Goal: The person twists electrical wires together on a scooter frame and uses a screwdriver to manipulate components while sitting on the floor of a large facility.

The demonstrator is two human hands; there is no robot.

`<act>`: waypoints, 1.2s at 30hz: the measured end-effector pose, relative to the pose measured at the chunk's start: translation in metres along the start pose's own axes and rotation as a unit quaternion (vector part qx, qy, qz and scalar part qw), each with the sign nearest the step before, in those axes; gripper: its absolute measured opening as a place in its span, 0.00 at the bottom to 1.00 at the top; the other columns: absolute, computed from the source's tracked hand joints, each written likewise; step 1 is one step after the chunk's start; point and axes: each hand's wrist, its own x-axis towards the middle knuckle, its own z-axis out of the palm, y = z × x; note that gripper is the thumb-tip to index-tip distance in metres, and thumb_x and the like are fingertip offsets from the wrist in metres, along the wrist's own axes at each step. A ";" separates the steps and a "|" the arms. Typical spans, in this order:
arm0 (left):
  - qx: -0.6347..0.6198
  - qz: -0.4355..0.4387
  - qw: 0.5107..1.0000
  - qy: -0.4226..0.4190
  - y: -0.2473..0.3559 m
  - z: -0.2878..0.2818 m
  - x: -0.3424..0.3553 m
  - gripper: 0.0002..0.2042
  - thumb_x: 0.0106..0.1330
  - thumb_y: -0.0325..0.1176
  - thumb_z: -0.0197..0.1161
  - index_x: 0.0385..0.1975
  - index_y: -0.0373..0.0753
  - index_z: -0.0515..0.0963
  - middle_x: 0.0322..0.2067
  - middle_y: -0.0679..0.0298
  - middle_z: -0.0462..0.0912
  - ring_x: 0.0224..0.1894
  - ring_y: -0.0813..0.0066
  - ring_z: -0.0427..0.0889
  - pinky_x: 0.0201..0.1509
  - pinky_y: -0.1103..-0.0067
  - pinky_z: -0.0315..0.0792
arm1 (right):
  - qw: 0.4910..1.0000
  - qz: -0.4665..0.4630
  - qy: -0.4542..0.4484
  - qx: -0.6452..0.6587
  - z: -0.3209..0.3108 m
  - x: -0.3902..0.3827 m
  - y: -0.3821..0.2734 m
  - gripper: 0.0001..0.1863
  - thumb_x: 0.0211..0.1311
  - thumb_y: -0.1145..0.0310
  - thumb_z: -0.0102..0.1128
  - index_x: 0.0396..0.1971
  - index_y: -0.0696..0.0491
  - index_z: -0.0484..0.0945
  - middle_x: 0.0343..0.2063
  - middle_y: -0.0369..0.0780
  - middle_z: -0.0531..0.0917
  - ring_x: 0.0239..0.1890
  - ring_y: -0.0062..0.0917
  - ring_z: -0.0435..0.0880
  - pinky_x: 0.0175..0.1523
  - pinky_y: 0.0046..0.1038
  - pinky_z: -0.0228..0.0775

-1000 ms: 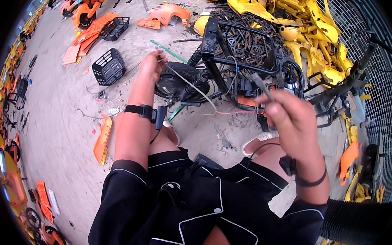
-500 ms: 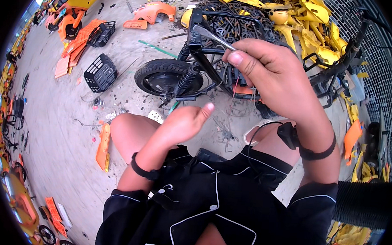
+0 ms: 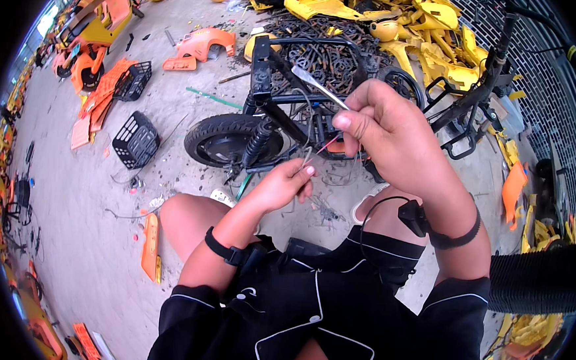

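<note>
My right hand [image 3: 396, 134] grips a flat-bladed screwdriver [image 3: 319, 87]; its metal shaft points up and to the left, and its handle is hidden in the fist. Lower and to the left, the fingers of my left hand [image 3: 279, 187] are pinched around a thin red wire [image 3: 327, 145], which runs up toward the black scooter frame [image 3: 262, 69]. That stripped frame stands before me, with a rear wheel [image 3: 201, 140] and a coil-spring shock absorber [image 3: 257, 142] at its left end. Both hands are on the near side of the frame.
Behind the frame lie a heap of dark metal parts [image 3: 309, 52] and a pile of yellow body panels [image 3: 434, 57]. A black basket [image 3: 136, 140] and an orange panel [image 3: 151, 247] rest on the floor to the left. A ribbed black hose [image 3: 536, 281] is at the right.
My left hand has moved up toward the frame and its fingers have closed on the red wire. The right hand still holds the screwdriver, now slightly lower in the view, which has shifted.
</note>
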 end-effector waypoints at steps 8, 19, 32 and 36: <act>0.108 -0.038 0.993 0.039 -0.007 -0.009 -0.001 0.16 0.77 0.44 0.51 0.38 0.36 0.74 0.19 0.68 0.77 0.18 0.81 0.71 0.23 0.79 0.66 | 0.993 0.077 0.060 0.073 -0.005 0.013 0.033 0.10 0.69 0.67 0.60 0.41 0.59 0.79 0.28 0.34 0.78 0.31 0.15 0.78 0.32 0.25 0.85; 0.148 -0.031 0.987 0.060 -0.006 -0.014 0.005 0.16 0.78 0.44 0.48 0.41 0.35 0.75 0.18 0.68 0.73 0.17 0.82 0.67 0.22 0.80 0.63 | 0.980 0.166 0.067 0.085 0.003 0.026 0.033 0.15 0.74 0.60 0.55 0.45 0.58 0.80 0.29 0.36 0.78 0.31 0.17 0.76 0.31 0.23 0.76; 0.106 -0.012 0.992 0.063 0.001 -0.014 -0.005 0.16 0.78 0.43 0.49 0.41 0.36 0.75 0.18 0.71 0.70 0.19 0.84 0.65 0.23 0.81 0.61 | 0.974 0.102 -0.023 0.203 -0.017 0.017 0.028 0.22 0.67 0.72 0.62 0.57 0.65 0.72 0.36 0.38 0.80 0.33 0.17 0.80 0.37 0.21 0.81; 0.105 -0.016 0.993 0.060 0.007 -0.016 -0.007 0.15 0.78 0.42 0.49 0.40 0.36 0.75 0.18 0.71 0.70 0.20 0.84 0.66 0.24 0.81 0.62 | 0.972 0.078 0.023 0.219 -0.015 0.024 0.049 0.17 0.66 0.74 0.62 0.52 0.64 0.73 0.32 0.38 0.81 0.29 0.16 0.79 0.30 0.17 0.71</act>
